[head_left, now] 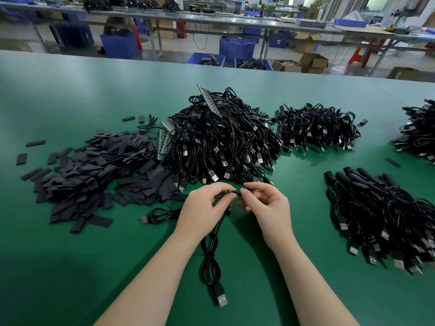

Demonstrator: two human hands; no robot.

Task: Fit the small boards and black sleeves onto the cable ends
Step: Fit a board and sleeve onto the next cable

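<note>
While left hand fingers pinch small board, right hand pinches black sleeve

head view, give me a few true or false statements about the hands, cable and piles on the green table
1. Both hands meet over a cable end. True: the left hand holds the small board and the right hand pinches a black sleeve.
2. The cable's USB plug is held in the right hand. False: it lies on the table.
3. The loose sleeve pile lies left of the hands. True.
4. The sleeved cables are piled on the left. False: they are on the right.
</note>
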